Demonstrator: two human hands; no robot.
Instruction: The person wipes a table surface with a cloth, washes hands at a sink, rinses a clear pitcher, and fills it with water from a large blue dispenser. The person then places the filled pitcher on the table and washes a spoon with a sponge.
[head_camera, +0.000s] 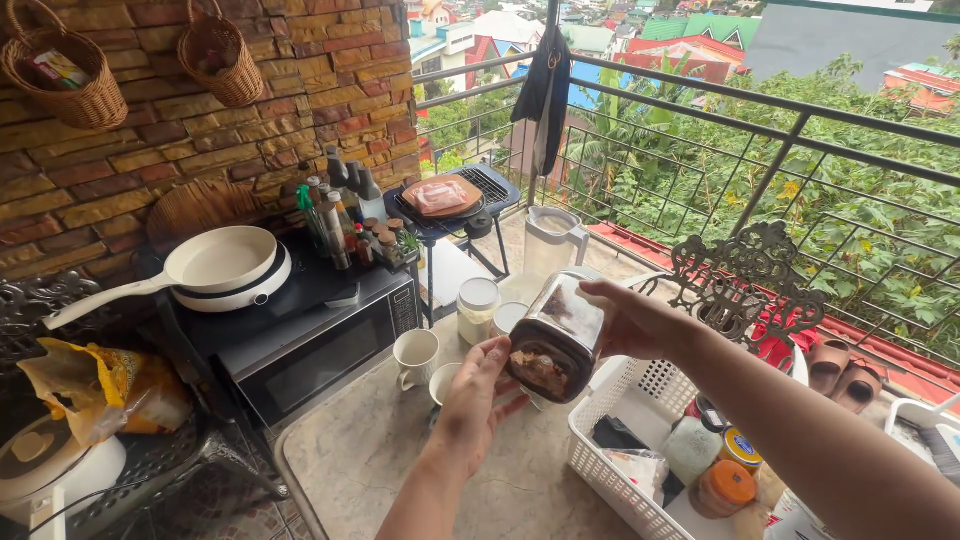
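Observation:
Both hands hold a clear glass jar (556, 338) with dark brown contents, tipped on its side above the stone counter (370, 450). My right hand (632, 318) grips the jar's upper end from the right. My left hand (478, 400) is at the jar's lower, lid end, fingers wrapped around it. Just left of the jar stand a white mug (414, 357) and a second white cup (443, 381), partly hidden behind my left hand.
A white plastic basket (612, 392) with jars and packets sits at the right. Behind are lidded white jars (478, 308), a clear pitcher (549, 241), a black microwave (315, 345) bearing a white pan (220, 264) and spice bottles, and a small grill (455, 202). A metal railing (760, 190) bounds the balcony.

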